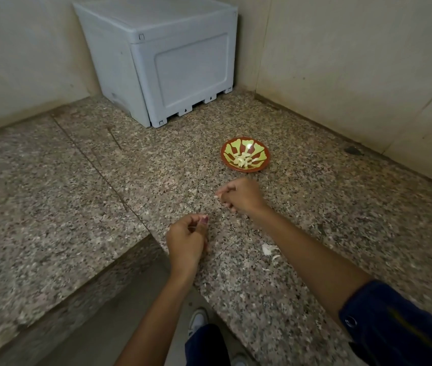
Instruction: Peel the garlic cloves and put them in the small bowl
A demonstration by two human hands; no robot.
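Judging by the heap of peeled garlic cloves (242, 161) in the small bowl (261, 165) on the granite counter (315, 207), the job looks well along — both the left hand (187, 240) and right hand (240, 195) are curled, though whether either holds a clove I cannot tell — with papery skins (269, 250) lying near the right forearm.

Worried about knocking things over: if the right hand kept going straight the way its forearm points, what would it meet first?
Probably the small red-and-green patterned bowl of peeled garlic cloves; only bare speckled granite counter lies between it and the right hand.

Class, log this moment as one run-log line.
left hand: curled, contents unclear | right hand: pinching something small | bowl: holds peeled cloves | skins: on counter
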